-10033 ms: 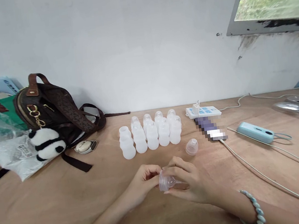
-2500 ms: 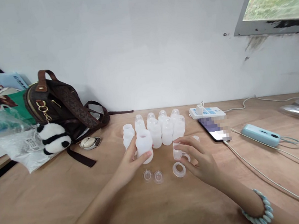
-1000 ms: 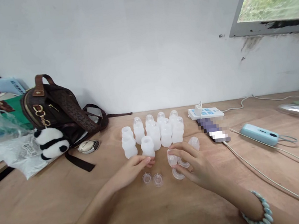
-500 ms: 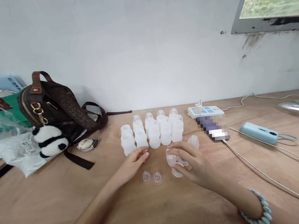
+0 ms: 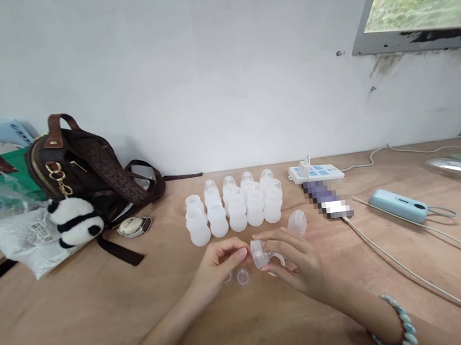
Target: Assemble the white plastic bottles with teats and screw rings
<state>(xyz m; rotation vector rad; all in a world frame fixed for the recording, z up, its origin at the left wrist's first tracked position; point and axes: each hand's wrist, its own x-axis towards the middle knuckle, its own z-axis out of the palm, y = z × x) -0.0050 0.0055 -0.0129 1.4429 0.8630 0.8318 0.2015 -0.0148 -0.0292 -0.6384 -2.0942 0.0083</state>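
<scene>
My right hand (image 5: 304,261) grips a clear ribbed bottle collar (image 5: 259,254) between thumb and fingers, tipped on its side. Close to its open face, my left hand (image 5: 226,259) is closed in a pinch; what its fingertips hold, if anything, is hidden. Two clear bottle nipples (image 5: 242,278) lie below the left fingers, one partly covered. Another pale ring (image 5: 278,260) shows beneath my right hand. Beyond both hands stand several frosted baby bottles (image 5: 218,221) in two rows, some topped with clear domes, others open. A loose dome cap (image 5: 297,223) rests right of them.
On the left are a dark backpack (image 5: 82,162) with a panda charm (image 5: 77,220), a plastic bag (image 5: 20,237) and a watch (image 5: 136,225). To the right lie a power strip (image 5: 318,172), a phone (image 5: 327,200), a blue device (image 5: 398,207) and a trailing white cable (image 5: 411,276).
My left hand has moved right and closed into a pinch beside the collar. My right hand has lifted and turned the collar toward it, shifting slightly left.
</scene>
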